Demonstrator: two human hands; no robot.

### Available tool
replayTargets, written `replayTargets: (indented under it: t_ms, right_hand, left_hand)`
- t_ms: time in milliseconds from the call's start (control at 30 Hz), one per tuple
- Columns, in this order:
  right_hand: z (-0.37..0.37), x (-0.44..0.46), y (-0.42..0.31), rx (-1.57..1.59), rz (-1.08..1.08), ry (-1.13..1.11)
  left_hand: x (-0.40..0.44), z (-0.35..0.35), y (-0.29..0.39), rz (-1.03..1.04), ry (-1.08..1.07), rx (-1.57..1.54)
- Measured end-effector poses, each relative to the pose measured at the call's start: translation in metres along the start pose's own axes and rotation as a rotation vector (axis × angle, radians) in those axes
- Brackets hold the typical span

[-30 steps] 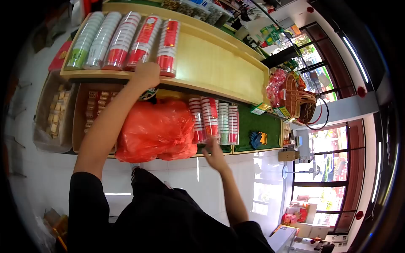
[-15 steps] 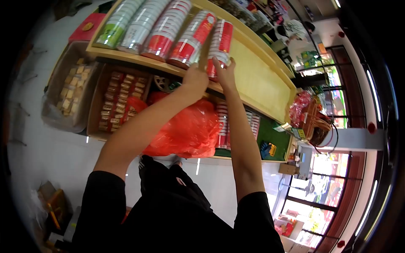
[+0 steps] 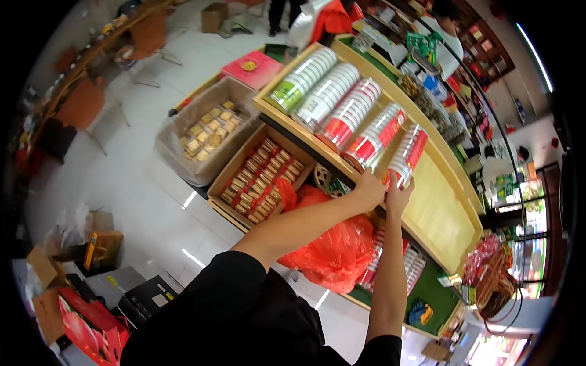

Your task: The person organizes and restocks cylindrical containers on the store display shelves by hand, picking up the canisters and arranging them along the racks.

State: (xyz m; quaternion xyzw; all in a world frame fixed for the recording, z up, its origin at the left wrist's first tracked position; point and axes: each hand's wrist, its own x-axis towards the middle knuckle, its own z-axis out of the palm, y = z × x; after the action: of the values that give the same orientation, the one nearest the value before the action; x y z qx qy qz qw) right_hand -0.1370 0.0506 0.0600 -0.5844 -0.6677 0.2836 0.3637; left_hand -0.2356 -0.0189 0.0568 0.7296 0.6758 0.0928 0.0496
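Grasping the near end of the rightmost red stack [image 3: 408,154], the right hand [image 3: 400,195] has its fingers wrapped around it. Left hand [image 3: 369,190] sits just beside, close to that same end; fingers partly hidden, cannot tell if it grips or only touches. Red stack is on the wooden surface [image 3: 445,222], last in a row of five, bare wood on its right. Other four in the row, left to right: green stack [image 3: 303,79], white stack [image 3: 326,96], red-ended stack [image 3: 349,116], red-and-white stack [image 3: 373,137]. Raised rim around the surface.

Below the forearms: red bag [image 3: 332,253], bunched plastic, contents unclear. More stacks [image 3: 414,268] right of it, partly behind the right forearm, on a green shelf [image 3: 442,311], along with a small blue-and-yellow item [image 3: 420,312]. Left of the bag, carton [image 3: 294,147] with rows of small packs [image 3: 262,180], then lined bin [image 3: 168,143] holding pale yellow blocks [image 3: 210,131]. Pink box [image 3: 253,68] beyond the bin. Wicker baskets [image 3: 497,283] near the surface's right end.
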Motion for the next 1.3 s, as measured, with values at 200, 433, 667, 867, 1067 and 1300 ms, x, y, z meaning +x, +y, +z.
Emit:
replayTargets:
  t_ms: [200,433,667,867,1067,1300]
  right_hand:
    - [-0.016,-0.016,0.011,0.495,-0.213,-0.043]
    - [-0.096,-0.129,0.077,0.511,-0.506,0.054]
    - [-0.210,-0.227,0.256,0.406,-0.343,-0.176]
    - [-0.312,-0.243,0.340,0.334,-0.052,-0.183]
    - [-0.338,-0.209,0.376,0.477,0.247,-0.162]
    - [-0.293,-0.159,0.388,0.519,0.269,-0.142]
  left_hand:
    - [-0.021,0.009,0.014,-0.233,0.162,-0.642]
    - [-0.087,0.091,0.129,-0.215,0.407,-1.229]
    - [-0.171,0.214,0.283,-0.159,-0.020,-1.292]
    - [-0.152,0.213,0.352,0.095,-0.366,-0.827]
    - [-0.097,0.204,0.380,-0.161,-0.049,-0.726]
    - [-0.077,0.190,0.380,-0.280,0.396,-0.333]
